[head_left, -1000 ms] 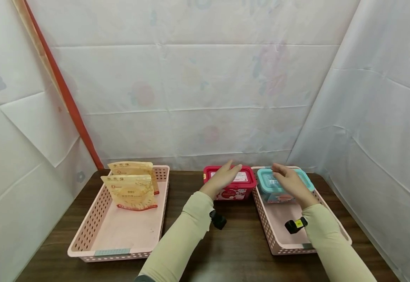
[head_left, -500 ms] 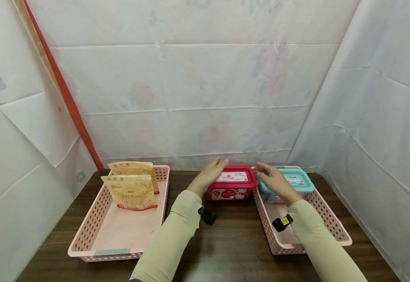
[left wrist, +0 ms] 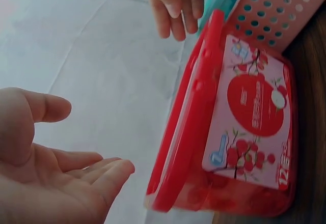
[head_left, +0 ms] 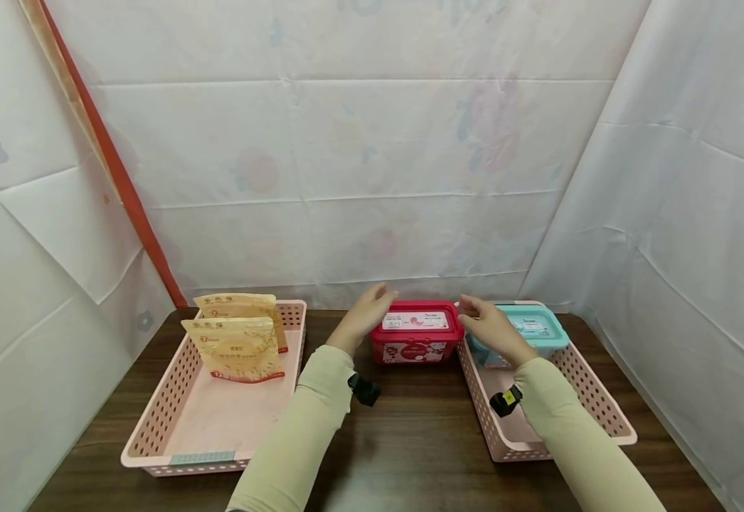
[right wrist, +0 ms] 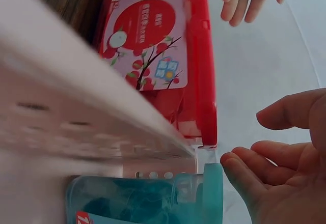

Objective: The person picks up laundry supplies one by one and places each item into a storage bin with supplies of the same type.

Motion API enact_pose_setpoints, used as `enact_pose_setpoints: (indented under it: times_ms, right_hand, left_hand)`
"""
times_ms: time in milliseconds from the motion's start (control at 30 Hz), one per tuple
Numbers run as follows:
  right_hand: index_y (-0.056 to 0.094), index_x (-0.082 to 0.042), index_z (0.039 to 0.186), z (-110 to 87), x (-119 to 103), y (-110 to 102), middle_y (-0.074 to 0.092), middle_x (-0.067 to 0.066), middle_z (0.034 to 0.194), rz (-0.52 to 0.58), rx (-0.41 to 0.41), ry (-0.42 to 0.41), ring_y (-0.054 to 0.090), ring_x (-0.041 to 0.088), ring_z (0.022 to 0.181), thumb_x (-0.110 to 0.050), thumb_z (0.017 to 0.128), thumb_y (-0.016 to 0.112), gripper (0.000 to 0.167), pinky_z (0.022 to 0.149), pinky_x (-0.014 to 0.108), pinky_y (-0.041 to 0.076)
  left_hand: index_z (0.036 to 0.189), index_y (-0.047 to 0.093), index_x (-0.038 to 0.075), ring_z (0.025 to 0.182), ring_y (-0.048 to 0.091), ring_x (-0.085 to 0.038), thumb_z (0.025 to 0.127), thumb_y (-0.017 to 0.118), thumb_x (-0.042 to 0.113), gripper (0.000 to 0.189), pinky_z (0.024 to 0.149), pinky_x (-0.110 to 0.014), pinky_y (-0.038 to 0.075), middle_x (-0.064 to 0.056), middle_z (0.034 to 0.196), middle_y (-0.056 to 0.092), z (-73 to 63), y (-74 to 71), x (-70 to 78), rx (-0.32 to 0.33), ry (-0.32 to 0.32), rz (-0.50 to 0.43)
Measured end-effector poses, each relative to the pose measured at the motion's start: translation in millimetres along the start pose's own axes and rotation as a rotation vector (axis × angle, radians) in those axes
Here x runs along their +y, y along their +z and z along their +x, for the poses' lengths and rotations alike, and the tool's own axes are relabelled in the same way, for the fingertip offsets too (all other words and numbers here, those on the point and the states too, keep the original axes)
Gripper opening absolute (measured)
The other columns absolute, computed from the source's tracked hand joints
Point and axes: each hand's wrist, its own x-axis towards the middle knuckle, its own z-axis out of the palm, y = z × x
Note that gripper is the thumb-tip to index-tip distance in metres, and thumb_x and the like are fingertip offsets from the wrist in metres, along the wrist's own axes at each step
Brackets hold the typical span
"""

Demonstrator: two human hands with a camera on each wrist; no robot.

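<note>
A red lidded plastic box [head_left: 415, 334] with a fruit-print label stands on the table between the two hands. My left hand [head_left: 368, 311] hovers at its left side, fingers loosely bent; the left wrist view shows a gap between those fingers and the red lid. Over the left edge of a teal lidded box [head_left: 532, 327] is my right hand [head_left: 489, 326], near the red box's right end. In the right wrist view its fingers hold nothing, with the fingertips close to the teal lid [right wrist: 213, 193]; whether they touch it I cannot tell.
The teal box sits inside the right pink basket [head_left: 602, 398], whose left wall is close beside the red box. A left pink basket [head_left: 218, 427] holds two yellow pouches [head_left: 237, 348] standing upright. White cloth [head_left: 359, 156] hangs behind the dark wooden table [head_left: 410, 448].
Both hands have moved left: the left one from over the red box to its left side, the right one from over the teal lid towards the red box. The boxes stay put.
</note>
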Motion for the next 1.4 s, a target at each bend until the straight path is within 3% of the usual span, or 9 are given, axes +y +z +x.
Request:
enact_pose_setpoints:
  times_ms: [333,767,900,933,1000,1133,1400]
  right_hand:
    - [0.039,0.009,0.149,5.1,-3.2,4.6,0.053,0.028,0.138,-0.21,0.036,-0.049,0.055,0.04,0.124,-0.013,0.103,0.053,0.053,0.098,0.054,0.049]
    - [0.047,0.017,0.139,17.2,-6.4,9.9,0.058,0.033,0.13,-0.365,0.034,-0.122,0.058,0.043,0.119,-0.007,0.098,0.056,0.048,0.097,0.055,0.049]
    - [0.049,0.015,0.138,20.9,-6.3,9.2,0.062,0.028,0.101,-0.405,0.009,-0.112,0.06,0.034,0.088,-0.007,0.097,0.057,0.047,0.081,0.048,0.051]
    - [0.05,0.014,0.138,21.8,-6.8,8.8,0.063,0.027,0.1,-0.412,0.003,-0.108,0.059,0.033,0.087,-0.007,0.096,0.057,0.047,0.08,0.047,0.051]
    - [0.049,0.014,0.138,24.1,-7.2,7.4,0.063,0.027,0.101,-0.413,-0.023,-0.089,0.06,0.033,0.086,-0.006,0.095,0.058,0.048,0.08,0.046,0.052]
    - [0.05,0.015,0.138,28.6,-7.2,4.1,0.06,0.031,0.127,-0.401,-0.056,-0.046,0.062,0.04,0.114,-0.005,0.093,0.061,0.051,0.092,0.049,0.053]
    - [0.05,0.014,0.138,34.6,-6.4,1.0,0.066,0.028,0.119,-0.406,-0.091,-0.013,0.065,0.037,0.108,-0.006,0.091,0.066,0.054,0.087,0.045,0.056]
  left_hand:
    - [0.151,0.039,-0.004,0.139,0.04,-0.037,0.102,0.051,0.029,0.06,0.113,-0.05,0.035,-0.024,0.149,0.044,1.8,-12.0,-9.0,0.095,0.046,0.064]
    - [0.145,0.045,-0.009,0.135,0.045,-0.037,0.098,0.056,0.013,0.053,0.107,-0.05,0.043,-0.025,0.145,0.049,7.4,-13.3,-29.1,0.108,0.008,0.161]
    - [0.142,0.049,-0.009,0.132,0.048,-0.035,0.097,0.058,0.011,0.051,0.104,-0.048,0.045,-0.024,0.143,0.051,8.2,-12.5,-31.2,0.106,-0.007,0.179]
    - [0.141,0.05,-0.01,0.131,0.05,-0.035,0.096,0.059,0.01,0.05,0.103,-0.047,0.047,-0.024,0.142,0.052,8.0,-12.5,-31.6,0.105,-0.005,0.183]
    - [0.14,0.05,-0.011,0.127,0.053,-0.034,0.095,0.059,0.006,0.049,0.099,-0.046,0.05,-0.025,0.14,0.054,7.9,-12.5,-32.2,0.099,-0.007,0.182]
    - [0.14,0.049,-0.012,0.121,0.057,-0.032,0.093,0.058,0.0,0.05,0.095,-0.042,0.053,-0.025,0.136,0.056,8.7,-12.8,-33.3,0.079,-0.004,0.179]
    - [0.138,0.051,-0.013,0.115,0.059,-0.029,0.092,0.057,-0.003,0.048,0.092,-0.04,0.054,-0.026,0.132,0.059,10.6,-13.3,-33.5,0.059,0.039,0.25]
